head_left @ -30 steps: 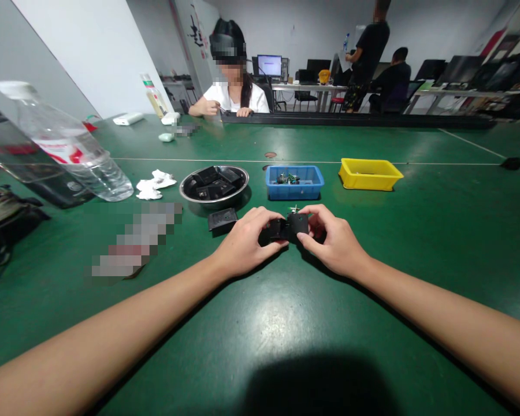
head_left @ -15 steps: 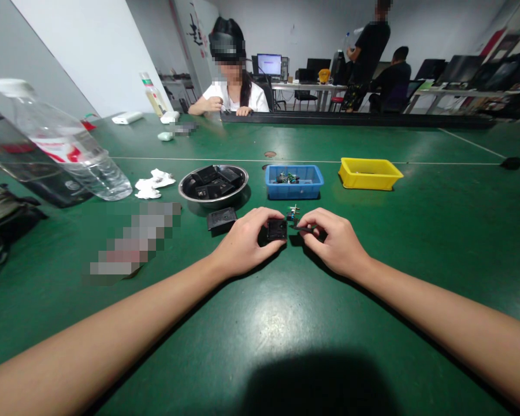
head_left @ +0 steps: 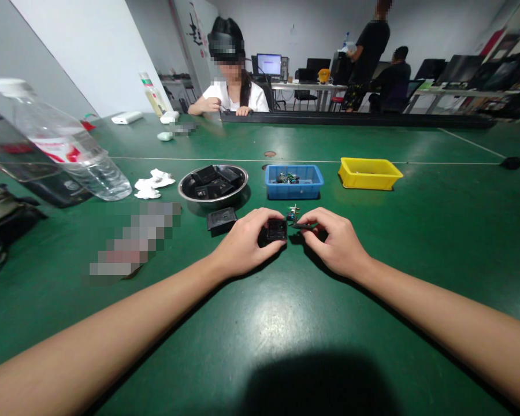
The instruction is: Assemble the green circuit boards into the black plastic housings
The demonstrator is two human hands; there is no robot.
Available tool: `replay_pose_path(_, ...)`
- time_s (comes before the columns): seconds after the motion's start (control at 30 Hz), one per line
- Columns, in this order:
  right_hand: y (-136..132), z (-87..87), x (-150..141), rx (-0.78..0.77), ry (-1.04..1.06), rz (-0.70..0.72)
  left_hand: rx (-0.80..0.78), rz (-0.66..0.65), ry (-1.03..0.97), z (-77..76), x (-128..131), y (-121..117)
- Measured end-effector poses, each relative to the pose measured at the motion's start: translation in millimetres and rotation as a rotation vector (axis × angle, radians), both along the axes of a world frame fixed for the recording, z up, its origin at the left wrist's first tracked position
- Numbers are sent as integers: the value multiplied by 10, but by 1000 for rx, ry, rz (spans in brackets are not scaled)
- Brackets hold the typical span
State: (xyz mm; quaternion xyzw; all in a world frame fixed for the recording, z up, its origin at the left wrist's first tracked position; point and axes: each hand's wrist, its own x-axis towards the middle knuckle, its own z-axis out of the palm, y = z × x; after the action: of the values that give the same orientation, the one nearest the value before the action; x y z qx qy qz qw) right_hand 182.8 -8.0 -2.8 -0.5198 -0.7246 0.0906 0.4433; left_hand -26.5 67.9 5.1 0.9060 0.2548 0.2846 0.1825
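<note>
Between the thumb and fingers of my left hand (head_left: pixel 248 240) is a small black plastic case (head_left: pixel 277 230), its hollow inside showing. My right hand (head_left: pixel 330 238) pinches a thin, flat black piece (head_left: pixel 302 226), perhaps a cover, just right of the case and apart from it. A small circuit board (head_left: pixel 293 212) with green and blue parts lies on the table right behind, between the two hands. Left of my left hand sits another black plastic case (head_left: pixel 222 221).
Behind my hands stand a metal bowl (head_left: pixel 186 195) of black cases, a blue bin (head_left: pixel 294 191) with circuit boards, and a yellow bin (head_left: pixel 370 181). Crumpled tissue (head_left: pixel 153 183) and a large water bottle (head_left: pixel 71 147) are at left. Across the green table (head_left: pixel 260 323) sits a person (head_left: pixel 231 86).
The flat black piece in my right hand has tilted slightly and shifted a little. My left hand and the case have hardly moved.
</note>
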Motion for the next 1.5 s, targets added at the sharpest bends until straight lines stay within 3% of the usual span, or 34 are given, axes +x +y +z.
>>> replay_pose_path(1.23, -18, -10, 9, -10, -5, 24, 12, -42, 60, 4, 6, 5)
replay_pose_path(1.5, 17, -15, 0, -109, -24, 78, 18, -79, 62, 0, 0, 16)
